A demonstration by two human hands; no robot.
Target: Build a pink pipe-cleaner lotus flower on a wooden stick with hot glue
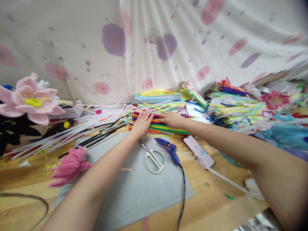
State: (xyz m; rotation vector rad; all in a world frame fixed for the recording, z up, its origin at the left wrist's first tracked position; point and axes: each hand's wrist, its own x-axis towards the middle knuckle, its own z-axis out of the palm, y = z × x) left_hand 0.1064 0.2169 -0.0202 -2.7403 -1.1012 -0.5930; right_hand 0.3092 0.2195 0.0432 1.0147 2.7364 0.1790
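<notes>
Both hands reach forward to a bundle of multicoloured pipe cleaners (168, 127) at the back of the work area. My left hand (142, 123) lies on the bundle's left part, palm down, its fingers stretched out. Just to its right, my right hand (171, 119) rests on the same bundle with its fingers spread toward the left and its fingertips partly among the strands. Below the hands, scissors with pale handles (156, 160) lie on a grey mat (134, 192), and a blue glue gun (169, 149) lies beside them.
A phone (199, 150) lies right of the glue gun, whose black cable (184, 192) runs toward me. A pink fuzzy flower (71, 166) lies at the mat's left. Loose white stems (60, 134) spread at left; more bundles (238, 109) pile up at right. A curtain (144, 70) hangs behind.
</notes>
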